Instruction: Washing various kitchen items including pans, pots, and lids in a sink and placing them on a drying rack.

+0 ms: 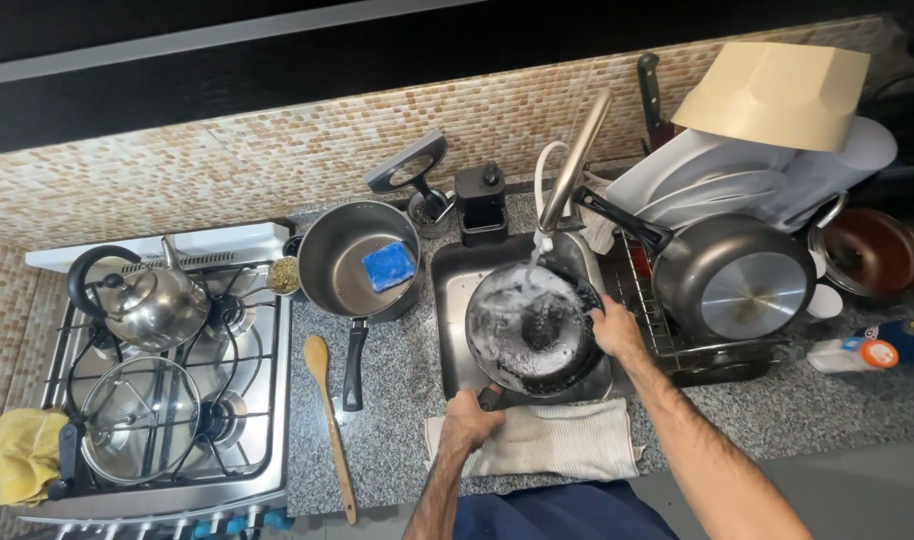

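A dark frying pan (530, 340) with soapy foam inside is held over the sink (455, 300) under a thin stream of water from the tall tap (574, 165). My left hand (470, 420) grips the pan's handle at the near side. On the pan's right rim rests my right hand (617, 330), holding the edge.
A grey saucepan (357, 265) with a blue sponge (389, 267) sits left of the sink, a wooden spoon (329, 420) beside it. Kettle (147, 300) and glass lid (142, 420) on the stove. Drying rack with pan (732, 280) and plates stands right. A cloth (557, 440) lies at the counter edge.
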